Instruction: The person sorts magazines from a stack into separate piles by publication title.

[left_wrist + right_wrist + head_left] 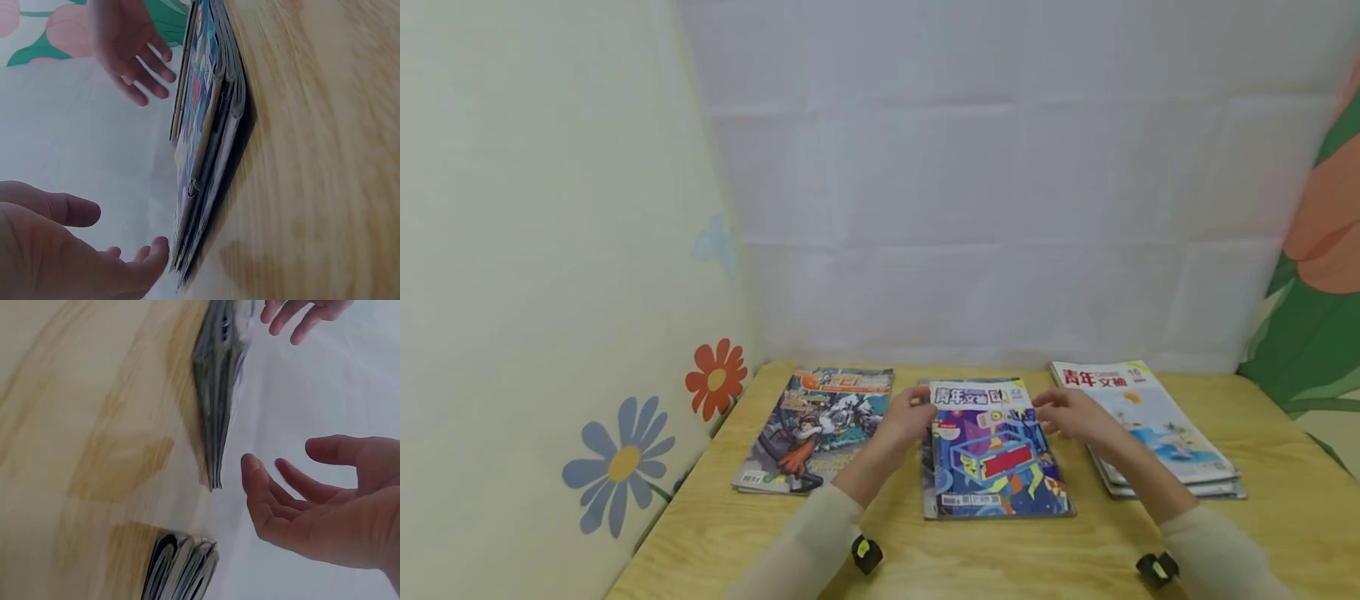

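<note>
A magazine with a purple and blue cover (pixel 1000 458) lies on top of a small stack in the middle of the table. My left hand (pixel 906 421) is at the stack's upper left edge, its fingers loosely bent. In the left wrist view its fingertips come close to the stack's edge (pixel 203 150); contact cannot be made out. By the upper right corner is my right hand (pixel 1077 414), thumb and fingers spread apart with nothing between them. The right wrist view shows that hand (pixel 325 509) a little apart from the stack (pixel 215 394).
To the left lies a grey and orange comic-style magazine (pixel 827 433) on another. A pile of magazines with a pale blue beach cover (pixel 1157 425) is at the right. Behind the wooden table (pixel 1000 558) hangs a white cloth (pixel 1000 183); a flower-painted wall (pixel 550 250) stands left.
</note>
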`<state>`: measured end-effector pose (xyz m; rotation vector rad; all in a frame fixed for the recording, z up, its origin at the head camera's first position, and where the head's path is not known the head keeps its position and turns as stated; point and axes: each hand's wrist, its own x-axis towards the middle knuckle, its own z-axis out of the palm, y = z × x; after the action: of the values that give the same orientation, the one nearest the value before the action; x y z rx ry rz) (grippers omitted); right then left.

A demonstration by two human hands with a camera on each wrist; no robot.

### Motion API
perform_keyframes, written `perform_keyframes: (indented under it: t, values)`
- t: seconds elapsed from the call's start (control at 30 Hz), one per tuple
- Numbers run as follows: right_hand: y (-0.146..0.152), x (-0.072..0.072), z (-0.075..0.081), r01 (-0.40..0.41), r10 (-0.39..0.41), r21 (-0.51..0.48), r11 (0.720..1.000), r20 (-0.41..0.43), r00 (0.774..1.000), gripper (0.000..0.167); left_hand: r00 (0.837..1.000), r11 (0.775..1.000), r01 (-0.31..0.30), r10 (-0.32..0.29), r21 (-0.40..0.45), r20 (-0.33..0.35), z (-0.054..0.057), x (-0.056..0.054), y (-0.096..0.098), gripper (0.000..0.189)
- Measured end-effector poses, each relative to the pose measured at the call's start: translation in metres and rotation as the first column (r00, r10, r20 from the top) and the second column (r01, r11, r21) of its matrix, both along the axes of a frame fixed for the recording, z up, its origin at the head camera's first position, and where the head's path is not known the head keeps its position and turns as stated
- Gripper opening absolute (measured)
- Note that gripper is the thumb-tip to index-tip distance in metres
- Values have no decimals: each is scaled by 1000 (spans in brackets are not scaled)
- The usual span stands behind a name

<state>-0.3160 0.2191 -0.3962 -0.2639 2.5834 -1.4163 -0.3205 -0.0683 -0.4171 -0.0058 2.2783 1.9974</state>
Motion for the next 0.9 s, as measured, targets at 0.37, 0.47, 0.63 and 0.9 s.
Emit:
perform_keyframes:
  t: [0.37, 0.47, 0.63, 0.9]
  values:
    - [6, 4, -11, -30, 16, 61, 998, 211, 977, 51, 990, 999, 47, -50, 24, 129, -2, 1, 1, 67]
    - [7, 4, -13, -14, 7, 29, 999, 233, 972, 51, 985, 996, 47, -59, 80, 159, -1, 1, 2, 69]
    - [8, 2, -18, 8, 2, -38, 999, 242, 970, 50, 980, 995, 37, -55, 95, 190, -1, 2, 2, 71]
    - [14, 1, -19, 24, -10, -59, 998, 223, 975, 52, 981, 996, 73, -82, 55, 175, 2, 1, 3, 72]
